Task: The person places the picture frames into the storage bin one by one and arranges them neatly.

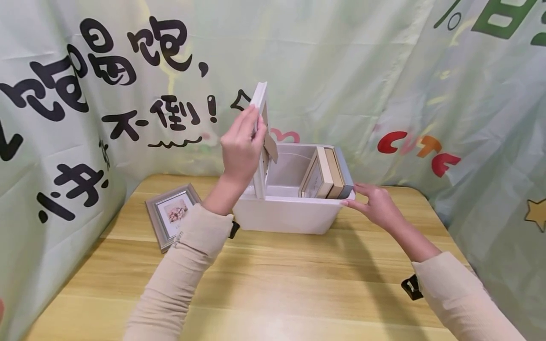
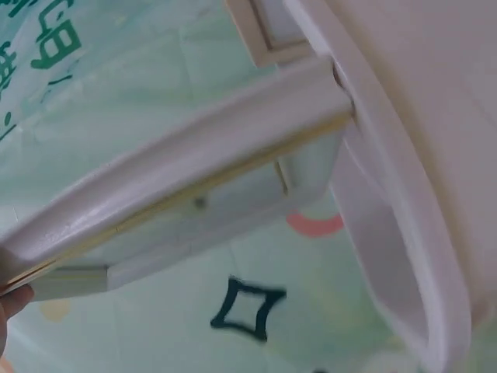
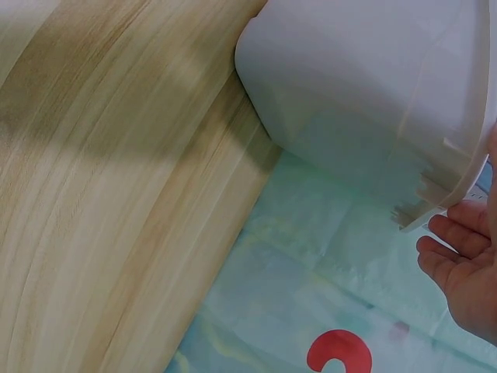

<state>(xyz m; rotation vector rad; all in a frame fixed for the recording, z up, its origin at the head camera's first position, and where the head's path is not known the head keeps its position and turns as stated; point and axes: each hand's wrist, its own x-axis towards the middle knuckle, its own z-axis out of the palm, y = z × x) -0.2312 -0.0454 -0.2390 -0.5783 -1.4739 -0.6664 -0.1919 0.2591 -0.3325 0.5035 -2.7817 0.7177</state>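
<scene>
My left hand (image 1: 241, 147) grips the upper part of a white picture frame (image 1: 259, 182), which stands on edge with its lower end inside a white plastic bin (image 1: 286, 215). A brown stand flap (image 1: 270, 148) juts from the frame's back. In the left wrist view the white frame (image 2: 178, 159) slants past the bin's rim (image 2: 408, 179). My right hand (image 1: 377, 203) holds the bin's right end at the front corner, thumb on the rim; the right wrist view shows its fingers (image 3: 462, 233) against the rim. Several frames stand at the bin's right end: cream (image 1: 326, 174), tan (image 1: 335, 177), blue-grey (image 1: 343, 171).
A grey-brown picture frame (image 1: 154, 213) with a flower picture lies face up on the wooden table (image 1: 273, 284), left of the bin. Printed cloth (image 1: 324, 85) hangs behind and at both sides of the table.
</scene>
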